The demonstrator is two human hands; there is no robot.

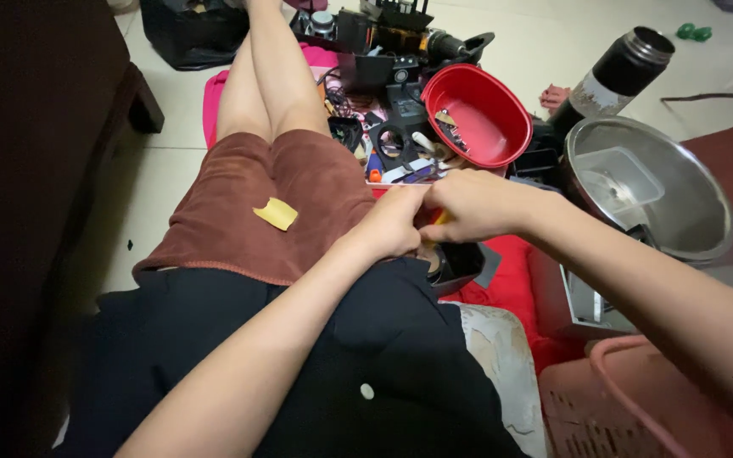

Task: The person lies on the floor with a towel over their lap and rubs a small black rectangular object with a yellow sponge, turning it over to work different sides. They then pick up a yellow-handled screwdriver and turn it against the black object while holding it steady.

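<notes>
Both hands, left hand and right hand, pinched a small yellow piece; red bowl just beyond, steel bowl right.

Small yellow object, mid-frame: mostly hidden between both hands. Pink plastic basket, lower right: cut off by frame edge. Red bowl's contents: too small to identify.

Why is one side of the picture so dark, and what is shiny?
In the head view, the left edge is in deep shadow beside dark furniture; the metal bowl shows soft glare along its rim; the pale floor looks bright and washed out at the top; the left hand and right hand are fairly sharp, evenly lit.
</notes>
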